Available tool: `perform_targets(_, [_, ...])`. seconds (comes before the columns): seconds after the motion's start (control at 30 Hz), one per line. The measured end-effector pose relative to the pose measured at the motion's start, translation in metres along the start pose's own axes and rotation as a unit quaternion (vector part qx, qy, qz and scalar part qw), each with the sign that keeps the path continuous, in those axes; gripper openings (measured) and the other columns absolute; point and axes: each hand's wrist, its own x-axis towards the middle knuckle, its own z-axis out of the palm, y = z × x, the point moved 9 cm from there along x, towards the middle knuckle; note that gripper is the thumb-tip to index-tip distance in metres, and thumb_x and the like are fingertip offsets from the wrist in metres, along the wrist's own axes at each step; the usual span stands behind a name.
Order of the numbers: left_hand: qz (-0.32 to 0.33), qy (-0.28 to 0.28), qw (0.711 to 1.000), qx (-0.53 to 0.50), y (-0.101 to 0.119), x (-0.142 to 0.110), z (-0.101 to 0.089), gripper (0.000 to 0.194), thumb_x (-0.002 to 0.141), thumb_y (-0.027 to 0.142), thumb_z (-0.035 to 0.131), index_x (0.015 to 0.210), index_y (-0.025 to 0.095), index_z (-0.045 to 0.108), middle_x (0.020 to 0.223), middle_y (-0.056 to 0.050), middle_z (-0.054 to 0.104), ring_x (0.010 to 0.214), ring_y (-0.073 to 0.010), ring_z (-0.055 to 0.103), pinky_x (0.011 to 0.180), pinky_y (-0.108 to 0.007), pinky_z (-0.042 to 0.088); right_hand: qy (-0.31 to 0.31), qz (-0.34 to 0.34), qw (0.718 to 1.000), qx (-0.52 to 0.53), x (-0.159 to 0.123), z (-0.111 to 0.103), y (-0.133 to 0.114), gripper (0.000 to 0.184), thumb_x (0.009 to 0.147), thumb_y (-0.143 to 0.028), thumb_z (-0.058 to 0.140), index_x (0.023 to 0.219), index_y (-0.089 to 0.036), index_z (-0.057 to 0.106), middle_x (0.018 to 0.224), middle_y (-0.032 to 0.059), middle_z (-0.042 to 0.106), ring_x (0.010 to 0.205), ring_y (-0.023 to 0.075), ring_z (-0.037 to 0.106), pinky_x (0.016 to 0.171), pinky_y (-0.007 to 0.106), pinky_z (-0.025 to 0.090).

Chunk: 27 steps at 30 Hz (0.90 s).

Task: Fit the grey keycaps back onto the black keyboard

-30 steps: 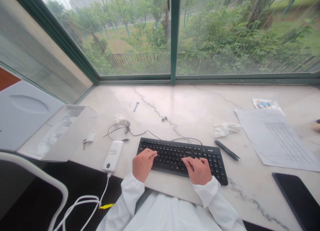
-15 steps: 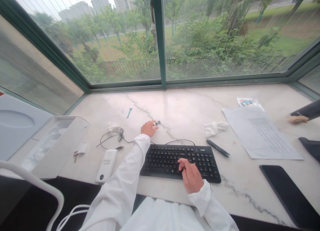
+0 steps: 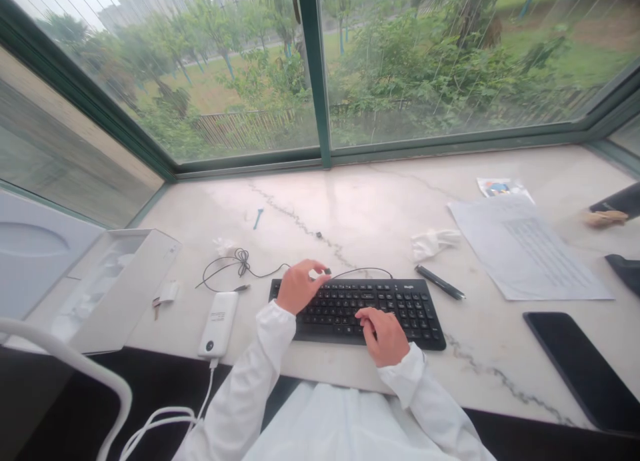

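Observation:
Above the top rows of a black keyboard (image 3: 320, 328), my left hand (image 3: 299, 286) pinches a small dark keycap (image 3: 327, 271) between thumb and fingertip. A second small dark piece, which looks like another keycap (image 3: 319, 234), lies on the marble top beyond the keyboard. My right hand (image 3: 386, 338) rests over the keyboard's lower middle, its fingers loosely bent and the thumb a little apart from them. Nothing shows in that hand, though the keys under its fingertips are hidden.
Left of the keyboard lie a coiled black cable (image 3: 242, 262), a white power bank (image 3: 219, 324) and an open white box (image 3: 120, 288). To the right are a black pen (image 3: 440, 282), white gloves (image 3: 434, 244), a printed sheet (image 3: 525, 248) and a phone (image 3: 583, 371). A window stands behind.
My left hand has picked up one of two small dark pieces and drawn it back over the keyboard. The other piece stays on the marble. My right hand has hardly moved.

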Motion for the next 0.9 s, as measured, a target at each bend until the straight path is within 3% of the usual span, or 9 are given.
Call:
perform_targets(0.1, [0.006, -0.047, 0.999, -0.025, 0.013, -0.043, 0.018, 0.025, 0.078, 0.043, 0.060, 0.090, 0.023, 0.068, 0.087, -0.001, 0.067, 0.057, -0.0083, 0.053, 0.059, -0.022, 0.044, -0.014, -0.018, 1.000, -0.008, 0.006, 0.005, -0.005, 0.023, 0.083, -0.016, 0.038, 0.088, -0.020, 0.060, 0.074, 0.0004, 0.063, 0.064, 0.0114, 0.054, 0.069, 0.027, 0.031])
perform_targets(0.23, [-0.015, -0.066, 0.997, -0.031, 0.004, -0.072, 0.036, 0.020, 0.075, 0.040, 0.065, 0.088, 0.025, 0.070, 0.085, 0.002, 0.067, 0.060, -0.0083, 0.055, 0.057, -0.020, 0.043, -0.035, -0.056, 0.998, -0.021, 0.010, 0.012, -0.017, 0.017, 0.084, -0.023, 0.045, 0.088, -0.022, 0.062, 0.071, -0.0013, 0.062, 0.064, 0.0104, 0.054, 0.070, 0.027, 0.029])
perform_targets(0.37, [-0.026, -0.060, 0.998, -0.020, -0.006, -0.077, 0.038, 0.019, 0.075, 0.039, 0.065, 0.089, 0.026, 0.070, 0.085, 0.002, 0.067, 0.064, -0.0086, 0.058, 0.059, -0.020, 0.043, -0.042, -0.068, 0.996, -0.025, 0.010, 0.019, -0.021, 0.017, 0.086, -0.033, 0.050, 0.091, -0.024, 0.064, 0.070, -0.0022, 0.063, 0.064, 0.0099, 0.055, 0.071, 0.027, 0.027])
perform_targets(0.5, [-0.010, -0.070, 0.997, -0.008, -0.004, -0.079, 0.044, 0.021, 0.077, 0.040, 0.063, 0.092, 0.027, 0.071, 0.087, 0.001, 0.067, 0.070, -0.0098, 0.061, 0.060, -0.021, 0.044, -0.025, -0.054, 0.996, -0.060, 0.009, 0.021, -0.020, 0.019, 0.086, -0.039, 0.053, 0.089, -0.025, 0.065, 0.068, -0.0036, 0.064, 0.063, 0.0088, 0.056, 0.070, 0.027, 0.026])
perform_targets(0.9, [0.015, -0.052, 0.999, -0.003, -0.004, -0.085, 0.055, 0.019, 0.081, 0.039, 0.060, 0.093, 0.031, 0.071, 0.082, 0.004, 0.067, 0.069, -0.0071, 0.060, 0.058, -0.020, 0.040, -0.014, -0.061, 0.994, -0.085, 0.008, 0.026, -0.021, 0.017, 0.088, -0.033, 0.051, 0.088, -0.026, 0.066, 0.072, -0.0020, 0.065, 0.068, 0.0097, 0.056, 0.071, 0.027, 0.026])
